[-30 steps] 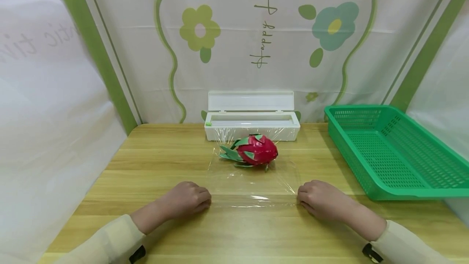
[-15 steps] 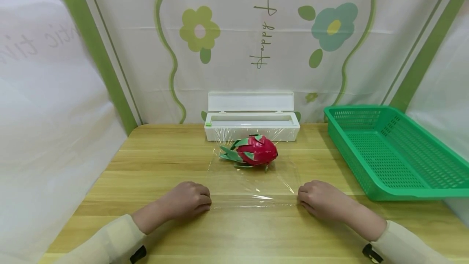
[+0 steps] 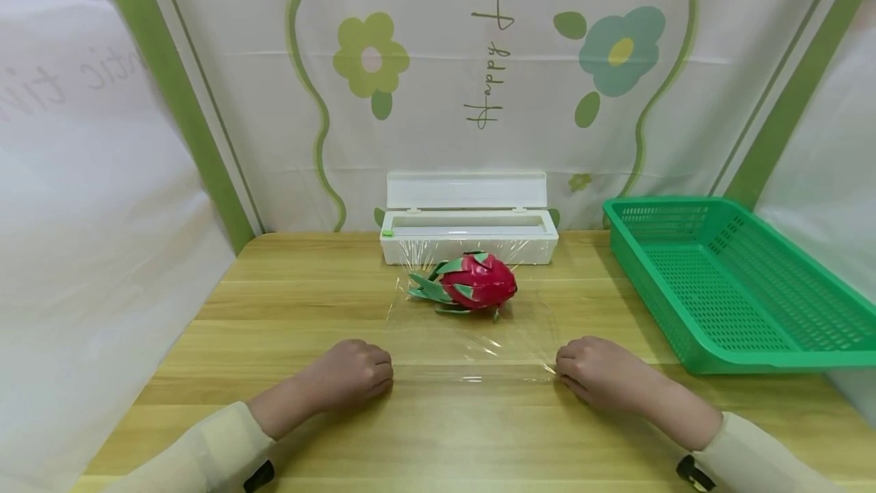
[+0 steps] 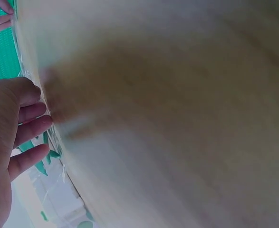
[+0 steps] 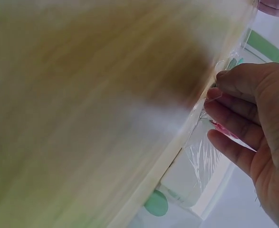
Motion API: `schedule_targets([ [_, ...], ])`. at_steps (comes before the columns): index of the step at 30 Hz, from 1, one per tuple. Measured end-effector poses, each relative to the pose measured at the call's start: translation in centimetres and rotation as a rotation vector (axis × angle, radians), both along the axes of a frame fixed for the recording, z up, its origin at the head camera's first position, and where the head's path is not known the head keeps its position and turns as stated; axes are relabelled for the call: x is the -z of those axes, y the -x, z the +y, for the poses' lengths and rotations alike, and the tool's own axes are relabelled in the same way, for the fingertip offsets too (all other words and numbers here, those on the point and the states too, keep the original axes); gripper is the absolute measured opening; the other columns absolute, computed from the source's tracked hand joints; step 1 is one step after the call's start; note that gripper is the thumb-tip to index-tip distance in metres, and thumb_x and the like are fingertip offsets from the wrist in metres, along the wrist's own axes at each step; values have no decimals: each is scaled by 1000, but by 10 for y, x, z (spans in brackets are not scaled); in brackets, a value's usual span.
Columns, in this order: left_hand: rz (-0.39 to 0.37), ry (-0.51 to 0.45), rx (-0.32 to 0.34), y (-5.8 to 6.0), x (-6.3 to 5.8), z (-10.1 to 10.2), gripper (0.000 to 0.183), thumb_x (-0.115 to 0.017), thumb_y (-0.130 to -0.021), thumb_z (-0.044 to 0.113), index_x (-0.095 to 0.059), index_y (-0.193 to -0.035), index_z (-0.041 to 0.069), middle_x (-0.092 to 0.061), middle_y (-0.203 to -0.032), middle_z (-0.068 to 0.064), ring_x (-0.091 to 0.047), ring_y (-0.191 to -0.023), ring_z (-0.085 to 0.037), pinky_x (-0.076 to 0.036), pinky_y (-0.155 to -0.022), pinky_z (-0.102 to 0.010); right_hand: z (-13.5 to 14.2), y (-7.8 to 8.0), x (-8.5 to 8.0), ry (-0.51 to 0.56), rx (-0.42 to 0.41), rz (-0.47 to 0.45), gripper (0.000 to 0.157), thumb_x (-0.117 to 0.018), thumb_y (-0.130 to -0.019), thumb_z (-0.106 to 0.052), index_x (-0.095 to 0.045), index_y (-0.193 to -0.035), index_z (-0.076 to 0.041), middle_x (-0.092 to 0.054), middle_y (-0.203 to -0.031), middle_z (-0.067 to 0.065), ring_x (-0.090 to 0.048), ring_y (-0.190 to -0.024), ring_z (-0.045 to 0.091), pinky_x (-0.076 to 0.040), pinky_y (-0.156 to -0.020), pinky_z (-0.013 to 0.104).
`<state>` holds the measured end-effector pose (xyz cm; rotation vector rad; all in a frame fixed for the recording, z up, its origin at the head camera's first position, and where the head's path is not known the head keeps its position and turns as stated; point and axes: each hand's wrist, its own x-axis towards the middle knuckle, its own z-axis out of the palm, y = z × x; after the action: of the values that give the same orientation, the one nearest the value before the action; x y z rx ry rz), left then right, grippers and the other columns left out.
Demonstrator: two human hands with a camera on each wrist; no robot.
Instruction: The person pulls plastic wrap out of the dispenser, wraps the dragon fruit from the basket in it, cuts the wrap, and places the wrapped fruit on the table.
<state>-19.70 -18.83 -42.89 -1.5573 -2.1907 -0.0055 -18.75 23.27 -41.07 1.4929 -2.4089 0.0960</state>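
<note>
A sheet of clear plastic wrap stretches from a white wrap dispenser box, whose lid stands up, toward the front of the table. My left hand pinches its near left corner between thumb and fingers, close over the wood. At the near right corner, my right hand pinches the film the same way; the right wrist view shows thumb and fingertips meeting at the film. On the wrap, just in front of the box, lies a red dragon fruit with green scales, its leafy end pointing left.
A green perforated plastic basket stands on the right side of the wooden table. Behind the box hangs a white curtain printed with flowers, and more curtain closes off both sides.
The glints on the wrap have shifted, and its near edge sits slightly farther from me. Both hands keep their hold almost unmoved; the dragon fruit and box stay in place.
</note>
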Motion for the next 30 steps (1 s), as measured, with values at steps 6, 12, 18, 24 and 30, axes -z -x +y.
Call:
schedule_targets([
  [6,34,-49,12,1,-4,1,19,-76,-77,11,-58,-70,14,-57,-66,7,-53,-55,-6,-45,-51,-22,2,0,-4,21,25,3,22,-79,-74,-5,-59,-72,-14,-55,-74,-8,-55,-66,8,-51,-61,29],
  [12,79,-105,23,4,-10,1,17,-64,-80,8,-53,-68,13,-55,-64,7,-47,-52,-7,-40,-47,-21,4,3,-7,53,16,52,21,-78,-70,-2,-60,-73,-12,-58,-76,-5,-57,-67,11,-52,-61,30],
  [18,116,-150,22,7,-17,1,17,-58,-78,3,-50,-68,14,-51,-60,7,-37,-49,-5,-29,-45,-17,7,7,-10,130,-42,116,10,-69,-78,-2,-62,-75,-8,-62,-79,0,-61,-70,16,-53,-63,33],
  [24,136,-156,15,11,-21,-1,11,-59,-79,3,-55,-72,11,-55,-63,5,-44,-50,-7,-33,-45,-19,8,11,-12,205,-73,204,44,-32,-103,-18,-64,-76,-5,-64,-80,4,-63,-71,20,-55,-64,37],
  [30,117,-168,-5,13,-27,-3,10,-57,-80,1,-57,-74,10,-59,-65,3,-46,-51,-8,-39,-47,-21,6,16,-19,250,-62,280,42,-31,-103,-15,-63,-77,-4,-64,-80,4,-63,-68,21,-54,-59,37],
])
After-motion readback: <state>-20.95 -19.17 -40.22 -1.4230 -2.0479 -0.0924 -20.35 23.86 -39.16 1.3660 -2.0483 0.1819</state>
